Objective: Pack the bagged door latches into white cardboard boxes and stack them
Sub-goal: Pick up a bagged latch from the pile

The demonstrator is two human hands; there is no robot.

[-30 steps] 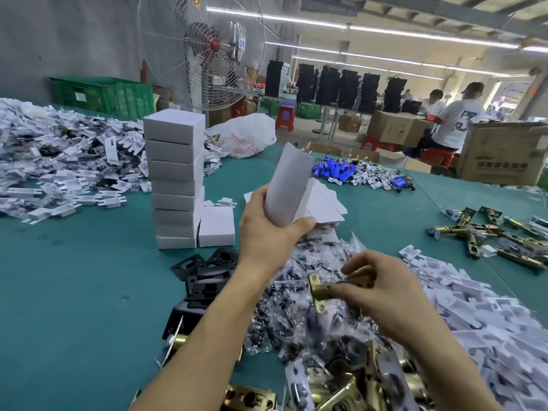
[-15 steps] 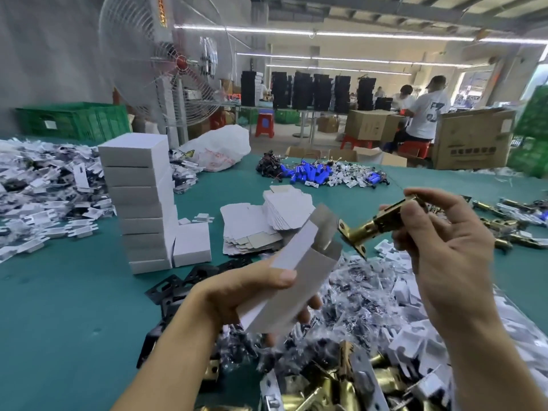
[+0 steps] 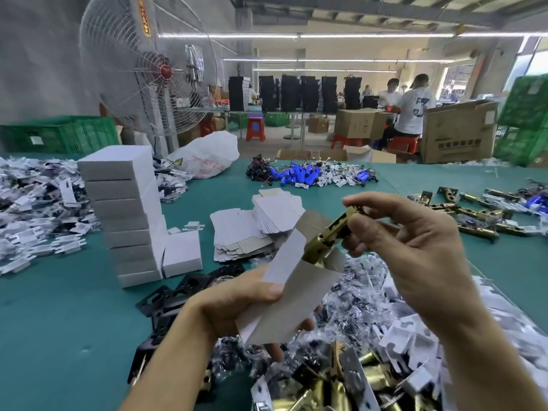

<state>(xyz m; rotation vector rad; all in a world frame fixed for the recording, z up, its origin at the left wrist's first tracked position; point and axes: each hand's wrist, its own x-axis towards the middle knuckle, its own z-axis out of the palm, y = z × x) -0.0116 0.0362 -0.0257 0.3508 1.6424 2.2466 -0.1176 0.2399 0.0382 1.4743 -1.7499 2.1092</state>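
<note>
Cardboard box, gripped in my left hand, lay tilted with its open mouth up-right. In that mouth sat the lower end of the latch, its long axis slanting up-right to my right hand, which pinched the upper end. Farther left stood the stack.

My right hand has lifted the latch off the pile at lower centre, and its end now sits in the open mouth of the box at mid-frame. My left hand now holds that box lower, tilted and opened out.
</note>
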